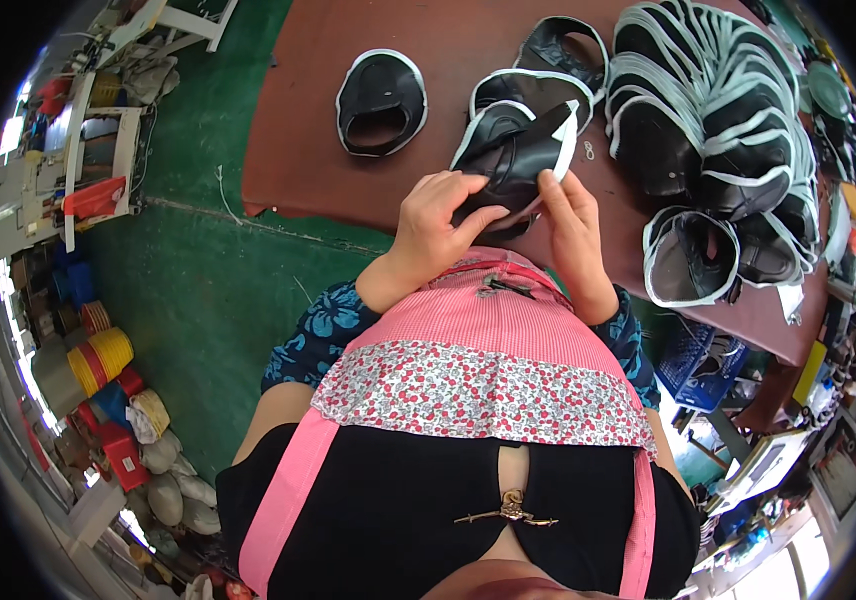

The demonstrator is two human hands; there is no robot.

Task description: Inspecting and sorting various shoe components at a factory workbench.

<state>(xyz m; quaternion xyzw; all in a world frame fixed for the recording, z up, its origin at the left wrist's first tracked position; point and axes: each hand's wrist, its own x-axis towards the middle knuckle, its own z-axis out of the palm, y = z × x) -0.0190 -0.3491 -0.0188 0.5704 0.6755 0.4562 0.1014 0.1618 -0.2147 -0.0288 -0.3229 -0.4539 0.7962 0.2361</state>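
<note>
Between both hands, at the table's near edge, is a black leather shoe upper (pixel 531 160) with a white-edged rim, tilted up. My left hand (pixel 440 212) grips its left side, the thumb below and the fingers bent over the leather. On the right, my right hand (pixel 572 215) pinches the white edge between thumb and fingers. Just beyond the held piece lie more black uppers, among them a white-rimmed one (pixel 560 55) at the back. A single upper (pixel 382 105) lies apart to the left, its opening toward me.
The reddish-brown table (pixel 308 150) holds a large stack of nested white-edged uppers (pixel 660 110) at the right. One more upper (pixel 690 258) sits at its near end. A blue crate (pixel 700 365) stands below the table's right side. Yellow baskets (pixel 100 362) are on the far left.
</note>
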